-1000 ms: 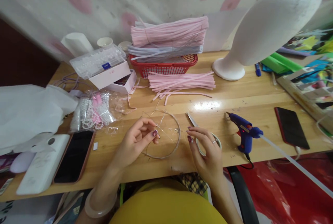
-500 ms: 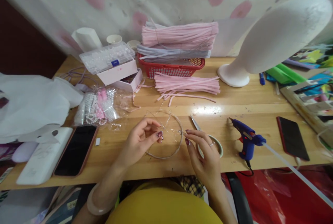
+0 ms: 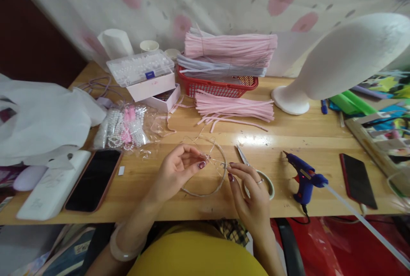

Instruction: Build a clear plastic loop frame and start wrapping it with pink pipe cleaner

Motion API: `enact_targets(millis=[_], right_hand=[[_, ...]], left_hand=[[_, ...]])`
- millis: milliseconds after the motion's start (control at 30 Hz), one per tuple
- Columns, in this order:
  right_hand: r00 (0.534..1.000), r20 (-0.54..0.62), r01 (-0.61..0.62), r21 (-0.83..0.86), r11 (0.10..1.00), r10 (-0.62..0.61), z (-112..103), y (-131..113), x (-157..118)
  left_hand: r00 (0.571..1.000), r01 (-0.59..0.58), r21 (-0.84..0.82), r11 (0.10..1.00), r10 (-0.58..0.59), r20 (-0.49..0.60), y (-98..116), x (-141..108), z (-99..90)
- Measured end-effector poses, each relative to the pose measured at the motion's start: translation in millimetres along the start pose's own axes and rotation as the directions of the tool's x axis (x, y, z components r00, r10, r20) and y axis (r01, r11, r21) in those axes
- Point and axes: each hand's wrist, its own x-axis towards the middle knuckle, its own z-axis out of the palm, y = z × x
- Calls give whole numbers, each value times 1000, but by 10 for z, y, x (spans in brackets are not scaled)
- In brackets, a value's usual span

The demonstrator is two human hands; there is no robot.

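Observation:
A thin wrapped wire hoop (image 3: 205, 195) with fine loose wires stands over the wooden table in front of me. My left hand (image 3: 177, 171) pinches fine wire inside the hoop between thumb and fingers. At the hoop's right side, my right hand (image 3: 251, 186) has its thumb and index finger closed on the wire near the rim. Scissors (image 3: 242, 155) lie partly under my right hand, blades pointing away. The exact wire ends between the fingertips are too small to tell.
A blue glue gun (image 3: 304, 177) and a phone (image 3: 358, 180) lie to the right. Behind are pink stems (image 3: 235, 107), a red basket (image 3: 218, 88) and a white foam head form (image 3: 339, 60). Bagged beads (image 3: 123, 126), another phone (image 3: 94, 181) and a white box (image 3: 54, 186) are on the left.
My left hand has moved slightly right, closer to my right hand, and its fingertips have come together on the wire. The whole view has shifted a little.

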Motion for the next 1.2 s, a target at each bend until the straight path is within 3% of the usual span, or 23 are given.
enact_targets(millis=[433, 900, 1200], right_hand=[[1000, -26, 0, -39, 999, -1, -41, 23, -23], [998, -65, 18, -59, 998, -22, -114, 83, -98], [990, -140, -23, -39, 999, 17, -125, 198, -152]], left_hand=[[1000, 19, -151, 988, -20, -5, 31, -8, -16], [997, -24, -193, 981, 10, -74, 119, -29, 67], [980, -62, -167, 984, 29, -195, 338, 37, -99]])
